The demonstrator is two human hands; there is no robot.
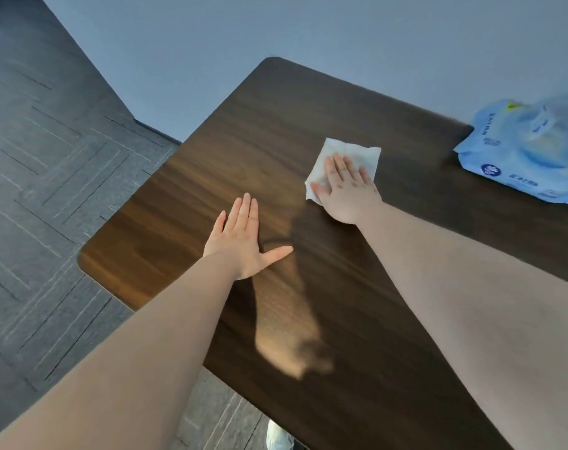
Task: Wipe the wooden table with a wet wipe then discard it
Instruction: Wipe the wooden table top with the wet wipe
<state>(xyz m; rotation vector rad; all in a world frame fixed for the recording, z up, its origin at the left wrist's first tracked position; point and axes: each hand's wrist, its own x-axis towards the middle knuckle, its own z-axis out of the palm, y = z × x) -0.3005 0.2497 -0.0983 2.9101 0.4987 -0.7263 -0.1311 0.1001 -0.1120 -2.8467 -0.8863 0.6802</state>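
Note:
A dark wooden table [243, 131] with rounded corners fills the middle of the view. A white wet wipe [357, 152] lies spread flat on it toward the far side. My right hand [346, 190] presses flat on the wipe's near part, fingers extended over it. My left hand [243, 238] rests palm down on the bare wood to the left and nearer, fingers together, thumb out, holding nothing.
A light blue pack of wet wipes [529, 151] lies at the table's right edge. Grey patterned floor [48, 190] lies to the left, a pale wall [308, 34] behind. A white shoe [277, 438] shows under the table's near edge.

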